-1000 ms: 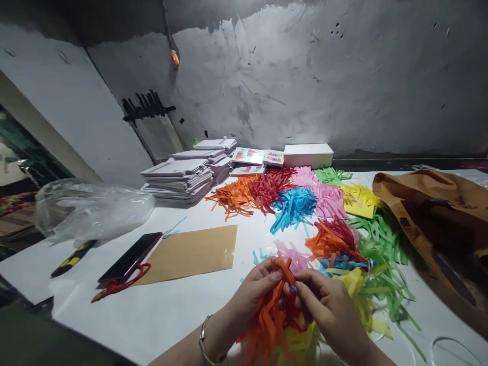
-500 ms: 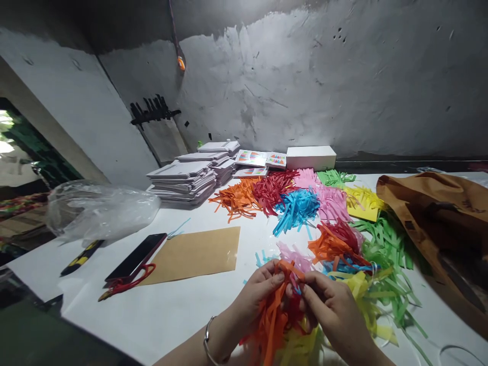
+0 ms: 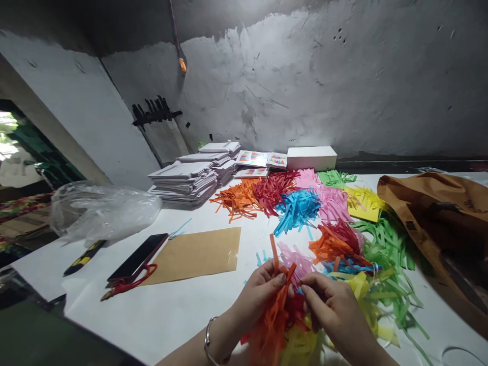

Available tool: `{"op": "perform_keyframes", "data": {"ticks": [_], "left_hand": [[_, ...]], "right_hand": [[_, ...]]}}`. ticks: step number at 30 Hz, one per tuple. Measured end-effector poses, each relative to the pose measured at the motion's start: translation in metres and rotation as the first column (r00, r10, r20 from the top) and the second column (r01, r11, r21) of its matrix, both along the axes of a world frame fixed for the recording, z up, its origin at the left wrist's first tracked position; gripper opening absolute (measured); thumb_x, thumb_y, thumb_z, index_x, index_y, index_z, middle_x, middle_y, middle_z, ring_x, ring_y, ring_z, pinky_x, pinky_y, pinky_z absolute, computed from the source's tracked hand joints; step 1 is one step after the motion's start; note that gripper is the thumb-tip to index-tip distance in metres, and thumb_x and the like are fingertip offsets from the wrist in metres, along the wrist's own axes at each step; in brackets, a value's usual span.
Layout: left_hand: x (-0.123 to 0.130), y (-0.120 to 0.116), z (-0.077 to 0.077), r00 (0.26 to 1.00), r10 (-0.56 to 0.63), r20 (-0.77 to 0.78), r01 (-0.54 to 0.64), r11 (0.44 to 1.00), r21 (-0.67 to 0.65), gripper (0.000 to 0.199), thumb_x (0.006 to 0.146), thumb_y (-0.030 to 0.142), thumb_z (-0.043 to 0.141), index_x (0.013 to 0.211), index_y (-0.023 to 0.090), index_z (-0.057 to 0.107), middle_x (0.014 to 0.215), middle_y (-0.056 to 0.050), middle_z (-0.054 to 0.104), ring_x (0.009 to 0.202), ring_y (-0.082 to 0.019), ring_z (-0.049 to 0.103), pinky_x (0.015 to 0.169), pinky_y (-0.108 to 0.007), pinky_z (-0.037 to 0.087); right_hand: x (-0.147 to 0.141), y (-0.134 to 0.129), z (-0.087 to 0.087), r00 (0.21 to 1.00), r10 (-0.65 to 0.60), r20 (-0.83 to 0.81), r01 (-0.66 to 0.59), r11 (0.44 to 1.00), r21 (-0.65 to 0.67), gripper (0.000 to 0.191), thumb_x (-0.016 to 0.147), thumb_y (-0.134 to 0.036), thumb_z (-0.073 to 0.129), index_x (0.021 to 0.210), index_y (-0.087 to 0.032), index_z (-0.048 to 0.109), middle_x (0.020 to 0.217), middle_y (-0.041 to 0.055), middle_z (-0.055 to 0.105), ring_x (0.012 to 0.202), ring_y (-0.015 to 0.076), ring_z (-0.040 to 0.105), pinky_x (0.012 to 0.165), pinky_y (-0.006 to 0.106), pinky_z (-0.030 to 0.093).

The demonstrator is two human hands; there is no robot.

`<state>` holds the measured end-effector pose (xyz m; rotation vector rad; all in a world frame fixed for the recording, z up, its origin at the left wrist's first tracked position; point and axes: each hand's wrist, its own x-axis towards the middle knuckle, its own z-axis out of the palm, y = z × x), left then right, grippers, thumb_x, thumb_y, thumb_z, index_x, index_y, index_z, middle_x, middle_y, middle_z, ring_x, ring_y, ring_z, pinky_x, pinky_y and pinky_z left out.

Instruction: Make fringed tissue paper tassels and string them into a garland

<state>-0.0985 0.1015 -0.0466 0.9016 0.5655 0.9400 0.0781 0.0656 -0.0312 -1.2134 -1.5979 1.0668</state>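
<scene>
My left hand (image 3: 261, 290), with a bangle at the wrist, is closed round the top of an orange paper tassel (image 3: 277, 320), whose cut strips hang down and stick up above the fingers. Close beside it, my right hand (image 3: 330, 302) pinches at the same bunch, thumb against forefinger, where a small blue bit shows. Red fringe (image 3: 295, 305) hangs between the hands, and yellow fringe (image 3: 301, 345) lies below them. What exactly sits between the right fingertips is partly hidden. Just beyond the hands lies a pink tassel (image 3: 295, 259).
Fringed paper piles lie behind: orange (image 3: 238, 198), dark red (image 3: 274, 190), blue (image 3: 297, 208). Green strips (image 3: 389, 249) and a brown bag (image 3: 438, 203) are rightward. Leftward are a brown sheet (image 3: 198, 254), a phone (image 3: 139, 256), a cutter (image 3: 84, 258), a plastic bag (image 3: 107, 208) and white stacks (image 3: 183, 183).
The orange strips between my hands have shifted; one now stands up above the left hand. The right fingertips have drawn slightly away from the left hand's top. The other things lie as before.
</scene>
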Motion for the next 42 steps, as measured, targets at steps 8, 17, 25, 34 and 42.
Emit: {"op": "perform_keyframes", "data": {"ticks": [8, 17, 25, 34, 42], "left_hand": [[-0.008, -0.005, -0.005, 0.847, 0.260, -0.464, 0.034, 0.844, 0.536, 0.021, 0.092, 0.036, 0.064, 0.086, 0.016, 0.067, 0.074, -0.006, 0.068, 0.064, -0.015, 0.060, 0.059, -0.023, 0.044], [-0.009, -0.006, -0.007, 0.677, 0.546, -0.494, 0.273, 0.437, 0.857, 0.022, 0.097, 0.023, 0.046, 0.080, 0.017, 0.058, 0.068, -0.003, 0.061, 0.057, -0.014, 0.049, 0.052, -0.025, 0.035], [-0.031, 0.001, 0.028, 0.509, 0.664, -0.548, 0.452, 0.336, 0.826, 0.018, 0.094, 0.011, 0.045, 0.086, 0.019, 0.059, 0.078, -0.004, 0.065, 0.072, -0.018, 0.056, 0.066, -0.028, 0.044], [0.007, -0.014, 0.035, 0.458, 0.627, -0.630, 0.542, 0.364, 0.757, 0.016, 0.090, 0.014, 0.052, 0.088, 0.019, 0.067, 0.093, -0.004, 0.070, 0.089, -0.020, 0.060, 0.095, -0.037, 0.045], [-0.037, 0.041, 0.021, 0.319, 0.716, -0.621, 0.572, 0.378, 0.728, 0.019, 0.094, 0.015, 0.052, 0.092, 0.019, 0.071, 0.091, -0.005, 0.073, 0.092, -0.022, 0.064, 0.106, -0.055, 0.033]], "right_hand": [[0.003, 0.008, -0.007, 0.939, 0.100, -0.328, -0.165, 0.970, -0.180, 0.035, 0.091, -0.042, 0.059, 0.119, -0.020, 0.054, 0.062, -0.0064, 0.063, 0.051, 0.0146, 0.066, 0.053, 0.023, 0.046], [-0.003, 0.013, -0.015, 0.961, 0.001, -0.275, -0.005, 1.000, -0.015, 0.030, 0.088, -0.048, 0.066, 0.080, -0.019, 0.067, 0.080, 0.0024, 0.065, 0.075, 0.0168, 0.063, 0.069, 0.027, 0.049], [0.024, 0.021, 0.022, 0.484, -0.095, -0.870, 0.152, 0.988, -0.024, 0.019, 0.082, -0.036, 0.078, 0.088, -0.026, 0.063, 0.061, -0.0074, 0.052, 0.052, 0.0073, 0.048, 0.061, 0.024, 0.047], [-0.050, 0.000, 0.099, 0.776, 0.219, -0.592, -0.161, 0.975, 0.151, 0.029, 0.081, -0.042, 0.077, 0.080, -0.017, 0.063, 0.056, -0.0064, 0.047, 0.049, 0.0059, 0.038, 0.045, 0.020, 0.026], [0.084, -0.051, 0.216, 0.788, -0.004, -0.616, 0.374, 0.798, 0.473, 0.012, 0.076, -0.023, 0.079, 0.081, -0.022, 0.069, 0.062, -0.0037, 0.050, 0.050, 0.0068, 0.037, 0.046, 0.026, 0.025]]}}
